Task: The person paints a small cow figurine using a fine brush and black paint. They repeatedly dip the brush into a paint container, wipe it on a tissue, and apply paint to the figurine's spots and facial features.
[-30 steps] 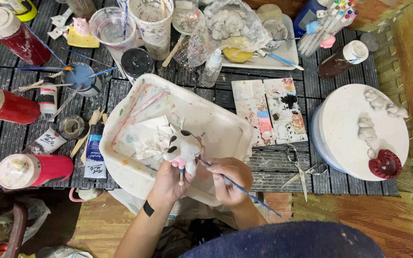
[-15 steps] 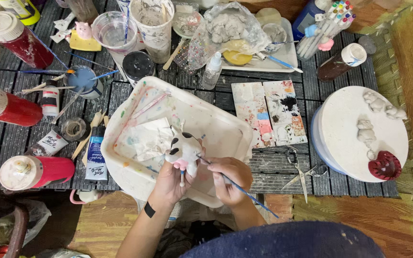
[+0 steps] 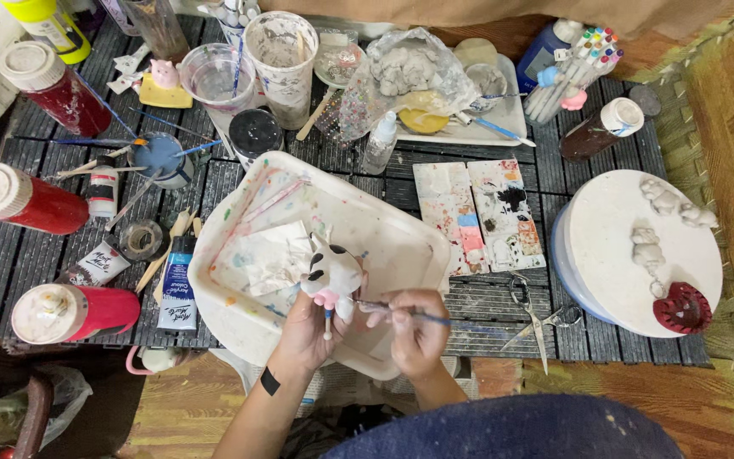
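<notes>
1. The red paint bottles point(image 3: 23, 201) stand at the left edge of the slatted tabletop point(image 3: 10, 263), one upright, others lying over. I judge that a stray elbow could roll one off, since they sit close to the rim.
2. The paint tube point(image 3: 177, 280) and wooden sticks lie just beside the white tray point(image 3: 401, 246); nudging the tray could push them about.
3. The left hand point(image 3: 307, 327) holds the small white figurine point(image 3: 330, 274), with black patches and a pink underside, up over the tray. Its fingers wrap a short stick below the figure. The grip looks narrow, so the figure may twist or slip, and wet colour could smear on the thumb.
4. The right hand point(image 3: 414, 327) pinches a thin brush point(image 3: 448, 321) between thumb and forefingers, tip at the figurine's base. A jolt here could streak paint across the white body.
5. The scissors point(image 3: 533, 319) lie open just right of that hand; a sleeve could catch them.
6. The round white board point(image 3: 605, 255) carries unpainted clay pieces point(image 3: 652, 246) well apart from the work.
</notes>
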